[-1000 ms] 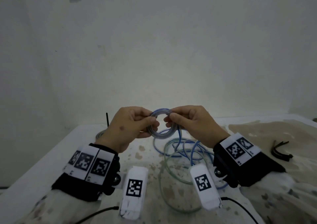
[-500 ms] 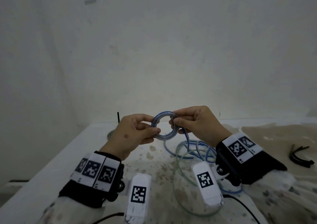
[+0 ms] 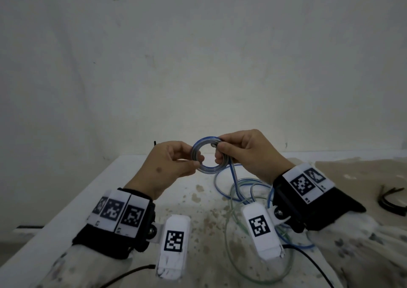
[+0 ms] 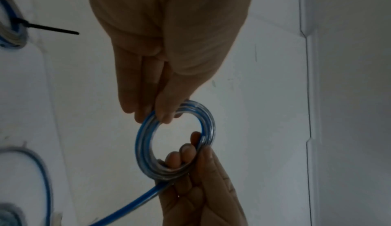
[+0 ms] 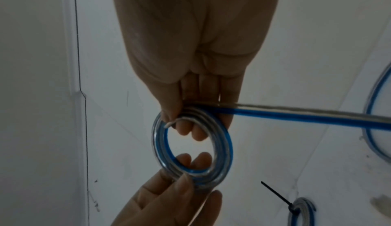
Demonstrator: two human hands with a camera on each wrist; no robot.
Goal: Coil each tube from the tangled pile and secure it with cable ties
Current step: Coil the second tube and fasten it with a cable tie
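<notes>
Coil (image 3: 206,156) is up in the air between my two hands, above the table (image 3: 123,173), ring face toward the head cam. It's a few turns of clear tube with a blue stripe, wound flat and tight.

Left hand (image 3: 167,166) pinches the coil's left side: thumb on the near face, fingers (image 5: 190,160) behind, tips showing through the hole in the right wrist view. Fingers are curled and clamped on the turns.

Right hand (image 3: 246,153) pinches the upper right side: thumb on top, fingers (image 4: 182,156) curled through the hole and closed on the turns. A cut tube end sticks out just beside the right thumb.

Tail (image 3: 234,177) leaves the coil under my right hand, touching the right fingers, and drops to the loose pile (image 3: 248,190) on the table below the right wrist. The pile is blue-striped loops mixed with greenish-clear ones, partly hidden by the wrist cameras.

Far left on the table, behind my left hand, lies a finished coil (image 5: 301,212) with a black tie (image 5: 277,196) round it, tie end pointing up.

Spare black ties (image 3: 391,199) lie on a stained cloth (image 3: 352,168) at the right, well apart from the hands.
</notes>
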